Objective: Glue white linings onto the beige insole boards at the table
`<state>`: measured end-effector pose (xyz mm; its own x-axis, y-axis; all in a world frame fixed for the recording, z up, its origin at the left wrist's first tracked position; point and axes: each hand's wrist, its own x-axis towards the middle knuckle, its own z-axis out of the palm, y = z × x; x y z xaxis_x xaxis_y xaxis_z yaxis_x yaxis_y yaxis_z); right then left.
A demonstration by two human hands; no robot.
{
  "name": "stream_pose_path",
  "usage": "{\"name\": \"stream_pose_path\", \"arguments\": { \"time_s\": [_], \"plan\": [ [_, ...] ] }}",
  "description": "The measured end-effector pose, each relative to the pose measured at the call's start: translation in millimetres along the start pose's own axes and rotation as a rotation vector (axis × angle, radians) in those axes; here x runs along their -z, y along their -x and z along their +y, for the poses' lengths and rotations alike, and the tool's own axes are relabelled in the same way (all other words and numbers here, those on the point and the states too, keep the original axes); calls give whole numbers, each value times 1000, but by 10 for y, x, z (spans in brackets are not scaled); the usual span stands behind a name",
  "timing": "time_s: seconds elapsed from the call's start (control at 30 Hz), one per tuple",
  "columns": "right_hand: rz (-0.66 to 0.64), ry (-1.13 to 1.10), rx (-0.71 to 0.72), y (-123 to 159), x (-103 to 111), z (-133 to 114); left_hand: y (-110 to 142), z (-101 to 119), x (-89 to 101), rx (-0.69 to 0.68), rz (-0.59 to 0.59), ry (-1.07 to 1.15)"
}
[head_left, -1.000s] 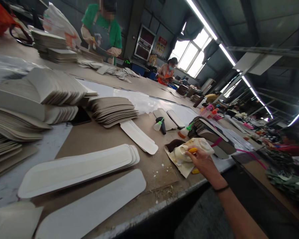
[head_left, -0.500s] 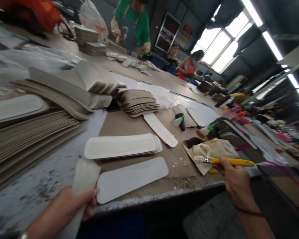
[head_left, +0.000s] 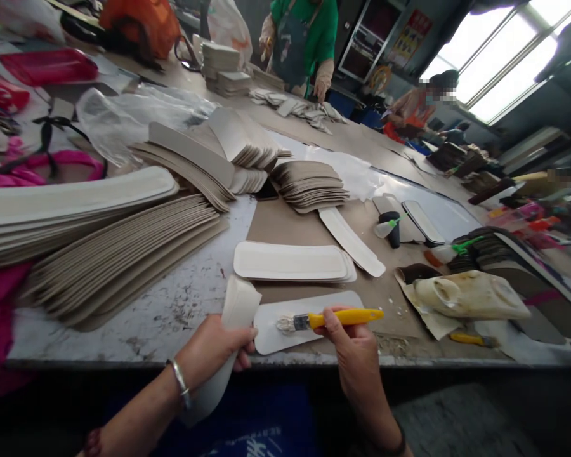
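Note:
My left hand (head_left: 219, 348) is closed on a bent white strip (head_left: 240, 303), its lower end hanging past the table edge. The thumb lies close to the left end of a flat white panel (head_left: 278, 341) with rounded corners. Above that panel, my right hand (head_left: 354, 349) grips a paintbrush (head_left: 345, 316) by its yellow handle. White paste coats the bristles, which are over the panel's left half; whether they touch it is hard to tell. Just behind lies a small pile of white rounded panels (head_left: 290, 261).
Stacked grey-brown panels (head_left: 137, 254) fill the left side. On the right sit a cut-open plastic jug (head_left: 476, 295) and a second yellow-handled brush (head_left: 471, 338). A small glue bottle (head_left: 387, 227) lies farther back. A person in green (head_left: 321, 38) stands across the table.
My right hand has carried the brush left from beside the jug to above the flat panel. The view has turned left; my left hand still holds the white strip.

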<state>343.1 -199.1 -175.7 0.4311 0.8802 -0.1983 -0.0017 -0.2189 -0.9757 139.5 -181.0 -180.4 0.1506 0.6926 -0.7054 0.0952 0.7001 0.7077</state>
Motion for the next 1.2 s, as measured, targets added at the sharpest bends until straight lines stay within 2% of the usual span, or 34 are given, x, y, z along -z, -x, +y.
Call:
{"name": "stream_pose_path", "arguments": {
  "time_s": [0.07, 0.17, 0.3, 0.37, 0.47, 0.6, 0.73, 0.83, 0.93, 1.03, 1.2],
  "plan": [
    [6, 33, 32, 41, -6, -65, -12, -12, 6, 1, -8, 4],
    [-26, 40, 63, 125, -124, -135, 2, -1, 12, 2, -17, 1],
    [-28, 108, 152, 111, -176, -93, 32, 32, 8, 3, -11, -5],
    [28, 213, 245, 30, -54, -35, 35, 32, 2, 5, -5, -9],
    [119, 413, 380, -126, 246, 37, 28, 8, -2, 9, 11, -16],
    [214, 632, 583, -279, 587, 31, -4, -41, 3, 20, 38, -16],
    [275, 808, 811, -339, 755, -70, -42, -76, 3, 8, 53, -27],
    [264, 863, 945, -338, 805, -125, -38, -55, -12, 27, 64, -28],
    [191, 900, 1005, -281, 767, -105, -17, -6, -36, 40, 84, -35],
    [106, 869, 1015, -129, 622, -48, -23, -14, -45, 51, 106, -49],
    [-30, 545, 912, 249, 198, -25, -117, -184, 6, 17, 112, -98]
  ]
}}
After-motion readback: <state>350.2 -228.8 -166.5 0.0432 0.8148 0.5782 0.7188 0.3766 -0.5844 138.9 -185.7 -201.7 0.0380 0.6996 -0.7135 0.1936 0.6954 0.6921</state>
